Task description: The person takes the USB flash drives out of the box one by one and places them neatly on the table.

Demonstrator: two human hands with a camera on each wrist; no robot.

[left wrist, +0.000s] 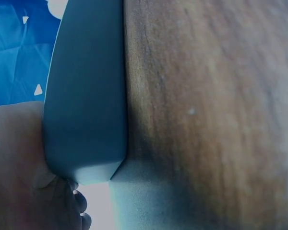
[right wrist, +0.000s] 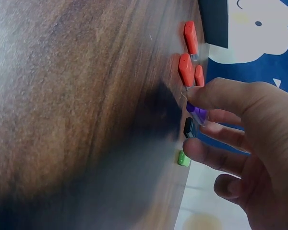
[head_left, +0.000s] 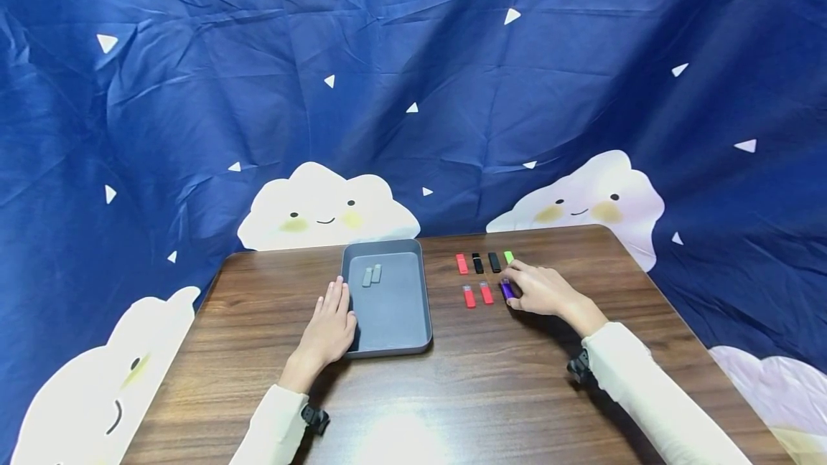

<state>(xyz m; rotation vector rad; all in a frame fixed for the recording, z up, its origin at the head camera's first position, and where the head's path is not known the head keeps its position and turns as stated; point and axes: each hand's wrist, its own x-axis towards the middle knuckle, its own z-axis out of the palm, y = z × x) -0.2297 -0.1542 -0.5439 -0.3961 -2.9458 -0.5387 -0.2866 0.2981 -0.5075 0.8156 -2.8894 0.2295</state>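
Observation:
My right hand (head_left: 541, 290) is at the right end of a group of USB sticks, pinching a purple USB stick (right wrist: 196, 113) between thumb and fingers. Beyond that hand lies a green USB stick (head_left: 509, 257), partly covered by the fingers. A grey tray (head_left: 394, 348) stands left of the group, with two grey USB sticks (head_left: 371, 275) inside. Along the tray's left side rests my left hand (head_left: 328, 326), its fingers straight and touching the rim.
Two black USB sticks (head_left: 486, 262) and a red USB stick (head_left: 461, 264) lie in the back row. In the front row are two more red USB sticks (head_left: 478, 295). Behind the wooden table (head_left: 517, 393) hangs a blue curtain (head_left: 413, 56) with clouds.

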